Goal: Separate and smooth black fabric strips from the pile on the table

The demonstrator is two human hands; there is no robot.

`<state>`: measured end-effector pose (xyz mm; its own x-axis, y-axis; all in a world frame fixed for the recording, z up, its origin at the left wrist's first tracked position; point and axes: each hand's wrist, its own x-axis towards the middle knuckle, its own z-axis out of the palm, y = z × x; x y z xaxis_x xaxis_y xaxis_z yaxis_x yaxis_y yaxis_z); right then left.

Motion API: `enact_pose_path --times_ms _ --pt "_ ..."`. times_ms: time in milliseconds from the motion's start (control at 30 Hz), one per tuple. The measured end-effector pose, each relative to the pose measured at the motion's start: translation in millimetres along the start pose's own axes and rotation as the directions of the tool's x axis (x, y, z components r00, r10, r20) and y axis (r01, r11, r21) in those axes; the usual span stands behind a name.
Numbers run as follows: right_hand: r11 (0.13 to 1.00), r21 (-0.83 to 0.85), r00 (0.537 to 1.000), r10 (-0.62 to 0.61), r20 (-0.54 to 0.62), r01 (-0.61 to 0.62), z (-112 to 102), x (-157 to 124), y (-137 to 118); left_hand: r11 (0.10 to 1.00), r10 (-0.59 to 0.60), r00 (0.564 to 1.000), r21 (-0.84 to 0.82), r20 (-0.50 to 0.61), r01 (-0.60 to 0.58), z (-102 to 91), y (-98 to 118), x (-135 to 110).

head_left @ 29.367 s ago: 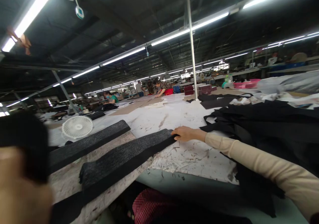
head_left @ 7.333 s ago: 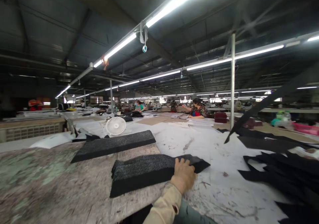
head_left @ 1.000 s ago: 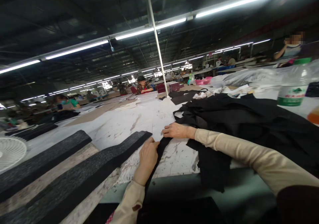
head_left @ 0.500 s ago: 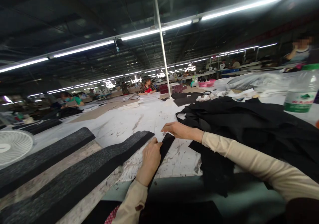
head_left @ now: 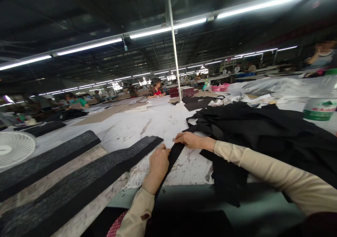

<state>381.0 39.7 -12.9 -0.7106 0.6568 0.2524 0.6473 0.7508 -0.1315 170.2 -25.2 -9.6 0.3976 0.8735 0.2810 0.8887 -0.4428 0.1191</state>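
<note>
A black fabric strip [head_left: 174, 157] runs from the table's front edge toward the middle of the white tabletop. My left hand [head_left: 158, 164] has its fingers bent down on the strip's left edge, thumb over the cloth. At the far end of the same strip, my right hand [head_left: 191, 140] pinches the cloth, fingertips pressed together. Left of my hands lies a stack of dark grey speckled pieces with black edges [head_left: 116, 166], and a second similar stack [head_left: 65, 145] lies beyond it. A large heap of black fabric pieces [head_left: 250, 124] lies to the right, partly behind my right forearm.
A white fan [head_left: 15, 147] stands at the left edge. On the right is a clear plastic bottle with a green label [head_left: 319, 107]. A white pole [head_left: 175, 51] rises from the table. A pink basin [head_left: 220, 87] and several people at work are farther back.
My right hand has come down onto the strip's far end, and its fingers have closed there. My left hand has hardly moved along the strip.
</note>
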Motion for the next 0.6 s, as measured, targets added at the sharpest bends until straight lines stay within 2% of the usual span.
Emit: enact_pose_path --times_ms 167,300,433,533,600 --pt "0.999 -0.05 0.997 -0.017 0.08 0.021 -5.7 -2.0 -6.5 0.999 0.032 0.999 0.036 0.04 -0.033 -1.3 -1.8 -0.3" --pt "0.996 -0.091 0.985 0.024 0.172 -0.008 -15.1 -3.8 -21.4 0.999 0.042 0.996 0.003 0.073 -0.042 -6.2 -7.3 -5.5" --pt "0.993 -0.117 0.972 0.004 0.236 0.024 -18.1 -5.3 -29.5 0.994 -0.048 0.995 -0.096 0.088 0.057 -13.3 -21.0 -28.7" --pt "0.994 -0.103 0.975 0.0 0.222 0.023 -15.0 -6.8 -29.3 0.973 -0.129 0.99 -0.186 0.052 0.136 -18.2 -28.8 -46.6" --pt "0.992 -0.126 0.979 0.009 0.203 0.017 -12.3 -7.3 -27.4 0.966 -0.171 0.985 -0.19 0.028 0.173 -20.4 -27.6 -49.2"
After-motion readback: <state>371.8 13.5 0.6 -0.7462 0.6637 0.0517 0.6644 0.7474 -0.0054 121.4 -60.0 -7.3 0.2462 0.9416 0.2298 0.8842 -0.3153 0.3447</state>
